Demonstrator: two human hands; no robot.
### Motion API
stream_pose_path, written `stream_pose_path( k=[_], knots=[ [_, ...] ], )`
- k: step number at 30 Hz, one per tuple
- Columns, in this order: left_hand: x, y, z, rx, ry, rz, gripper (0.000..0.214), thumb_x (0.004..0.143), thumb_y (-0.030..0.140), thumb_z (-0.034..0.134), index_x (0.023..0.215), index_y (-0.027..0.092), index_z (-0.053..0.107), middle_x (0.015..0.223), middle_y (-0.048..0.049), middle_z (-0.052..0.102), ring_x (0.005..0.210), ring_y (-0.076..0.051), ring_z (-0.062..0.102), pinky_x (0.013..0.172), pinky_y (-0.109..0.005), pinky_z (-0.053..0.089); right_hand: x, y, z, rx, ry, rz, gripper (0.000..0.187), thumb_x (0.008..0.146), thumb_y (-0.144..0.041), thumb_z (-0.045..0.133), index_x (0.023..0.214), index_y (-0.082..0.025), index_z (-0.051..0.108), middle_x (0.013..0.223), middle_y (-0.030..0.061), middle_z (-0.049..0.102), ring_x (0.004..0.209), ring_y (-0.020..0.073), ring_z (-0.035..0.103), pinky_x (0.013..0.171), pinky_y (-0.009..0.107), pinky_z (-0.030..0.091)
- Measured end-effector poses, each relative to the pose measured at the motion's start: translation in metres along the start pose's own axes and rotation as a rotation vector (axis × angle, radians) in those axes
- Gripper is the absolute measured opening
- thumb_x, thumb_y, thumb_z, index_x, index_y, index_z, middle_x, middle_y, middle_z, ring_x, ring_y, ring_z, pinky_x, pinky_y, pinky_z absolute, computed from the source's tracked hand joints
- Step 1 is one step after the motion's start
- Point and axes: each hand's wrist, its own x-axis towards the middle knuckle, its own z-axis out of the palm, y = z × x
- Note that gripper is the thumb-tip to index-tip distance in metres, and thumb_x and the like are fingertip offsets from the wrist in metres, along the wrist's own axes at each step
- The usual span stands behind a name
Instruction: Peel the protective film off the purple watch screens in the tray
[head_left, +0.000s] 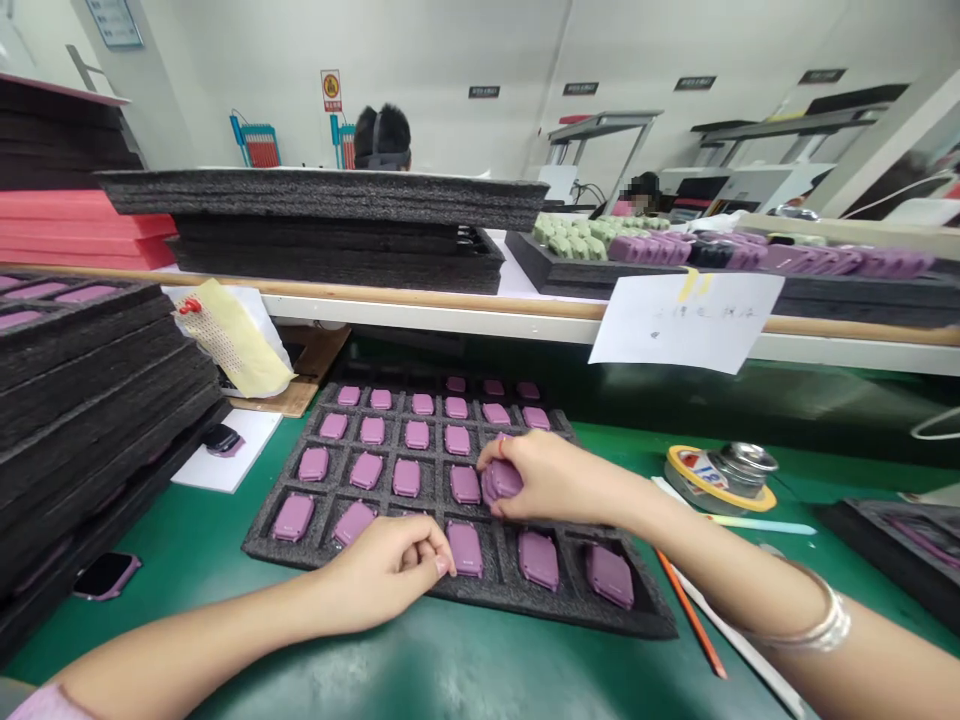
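A black foam tray (637,620) lies on the green bench, its pockets filled with several purple watch cases. My right hand (551,475) is closed around one purple case (501,480) over the tray's middle row. At the tray's front row, my left hand (386,570) has its fingers pinched together, touching the edge of a purple case (465,548). What the left fingers pinch is hidden.
Stacked black foam trays (90,400) stand at the left. More trays (330,215) and purple and green cases (750,250) sit on the shelf behind. A tape roll (694,475), a metal tin (746,465), pencils (690,615) and a paper label (686,320) are at the right. Other people sit beyond.
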Motion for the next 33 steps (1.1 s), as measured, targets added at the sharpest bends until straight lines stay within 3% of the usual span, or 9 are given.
stream_pose_path(
  k=[5,9,13,18,27,30,33],
  knots=[
    [0.005,-0.013,-0.004,0.085,-0.030,0.046,0.015,0.088,0.030,0.061,0.088,0.016,0.068,0.070,0.0018,0.058,0.060,-0.011,0.046,0.057,-0.022,0.033,0.078,0.011,-0.016,-0.001,0.164,0.113,0.031,0.099,-0.035,0.070,0.124,-0.016,0.064,0.113,0.0073,0.067,0.102,0.0236,0.067,0.093,0.043,0.057],
    [0.005,-0.014,-0.003,0.124,-0.034,0.115,0.012,0.086,0.025,0.062,0.087,0.017,0.071,0.068,0.0025,0.059,0.057,-0.010,0.047,0.059,-0.022,0.036,0.145,0.013,-0.005,0.014,0.230,0.132,0.031,0.102,-0.034,0.067,0.127,-0.017,0.062,0.128,0.0099,0.061,0.112,0.0257,0.063,0.097,0.046,0.056],
    [0.006,-0.016,-0.003,0.131,-0.028,0.152,0.009,0.082,0.018,0.062,0.083,0.018,0.071,0.064,0.0037,0.058,0.056,-0.010,0.049,0.060,-0.022,0.037,0.189,0.020,0.000,0.047,0.179,0.112,0.029,0.101,-0.034,0.067,0.125,-0.016,0.062,0.124,0.0093,0.063,0.107,0.0246,0.065,0.092,0.044,0.058],
    [0.010,-0.017,-0.002,0.122,-0.019,0.186,0.012,0.075,0.009,0.063,0.079,0.018,0.069,0.061,0.0057,0.055,0.055,-0.010,0.048,0.063,-0.023,0.038,0.224,0.024,-0.009,0.086,0.158,0.035,0.032,0.101,-0.034,0.067,0.126,-0.016,0.062,0.127,0.0098,0.061,0.110,0.0257,0.064,0.094,0.046,0.057],
    [0.016,-0.024,-0.001,0.079,-0.065,0.197,0.012,0.073,0.007,0.069,0.075,0.019,0.067,0.060,0.0076,0.053,0.053,-0.009,0.048,0.062,-0.020,0.039,0.261,0.001,0.003,0.160,0.092,-0.078,0.028,0.101,-0.034,0.068,0.121,-0.015,0.064,0.122,0.0088,0.063,0.107,0.0248,0.065,0.093,0.045,0.057],
    [0.018,-0.024,-0.002,0.125,-0.072,0.205,0.014,0.072,0.004,0.068,0.076,0.018,0.068,0.060,0.0086,0.053,0.054,-0.007,0.048,0.064,-0.017,0.040,0.272,-0.008,0.005,0.204,0.149,-0.097,0.034,0.101,-0.034,0.067,0.128,-0.016,0.061,0.130,0.0105,0.060,0.113,0.0268,0.063,0.097,0.048,0.056],
    [0.019,-0.024,-0.004,0.164,-0.071,0.222,0.015,0.073,0.003,0.068,0.079,0.016,0.069,0.060,0.0089,0.052,0.055,-0.006,0.049,0.065,-0.015,0.040,0.281,-0.033,0.022,0.228,0.219,-0.101,0.038,0.102,-0.035,0.065,0.136,-0.018,0.057,0.140,0.0118,0.054,0.123,0.0295,0.057,0.103,0.052,0.051]
  ],
)
